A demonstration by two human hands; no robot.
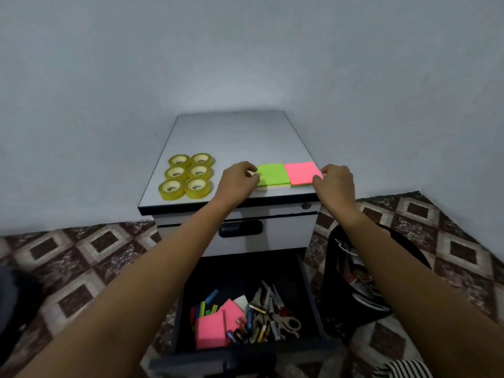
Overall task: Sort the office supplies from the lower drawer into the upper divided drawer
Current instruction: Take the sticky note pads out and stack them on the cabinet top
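On the cabinet top (234, 137) a green sticky-note pad (273, 174) and a pink sticky-note pad (302, 173) lie side by side near the front edge. My left hand (237, 179) pinches the green pad's left edge. My right hand (335, 184) grips the pink pad's right edge. The lower drawer (313, 298) stands pulled out below, holding pink note pads (211, 331), coloured flags, pens, scissors (286, 323) and other small supplies. The upper drawers are closed.
Several yellowish tape rolls (186, 175) sit in two columns on the left of the cabinet top. A black bin (354, 282) with a bag stands right of the cabinet. Patterned floor tiles surround it; a plain wall stands behind.
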